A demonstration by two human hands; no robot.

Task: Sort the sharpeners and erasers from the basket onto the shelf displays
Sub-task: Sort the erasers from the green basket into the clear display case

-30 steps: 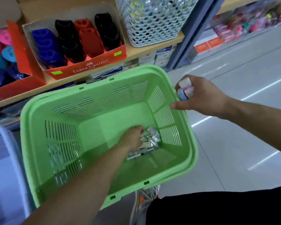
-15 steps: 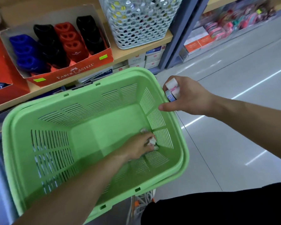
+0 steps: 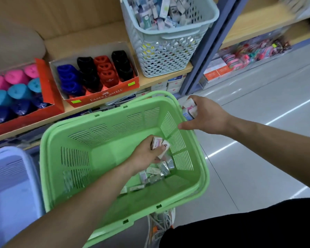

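Two words can be read: "FABER-CASTELL", in pale letters on the red front of the display box (image 3: 106, 95) at 11 o'clock on the wooden shelf (image 3: 150, 81). The box holds rows of blue sharpeners (image 3: 68, 79), black sharpeners (image 3: 89, 74) and red sharpeners (image 3: 106, 72). Print on the eraser wrappers is too blurred to read.

The left hand (image 3: 147, 154) is down inside the green basket (image 3: 106, 154) at centre, its fingers curled round a couple of wrapped erasers (image 3: 159, 143). Just under it, toward 5 o'clock, loose erasers (image 3: 156, 173) lie in a heap on the basket floor.

The right hand (image 3: 206, 117) is at 2 o'clock by the basket's far right corner, its fingers closed on a small clutch of erasers (image 3: 190, 108). Its thumb stretches toward the rim; whether it touches cannot be told.

At 12 o'clock on the shelf stands a grey perforated basket (image 3: 165, 51) piled with small packets. At 9 o'clock, pink and teal sharpeners (image 3: 13, 86) fill another red box.
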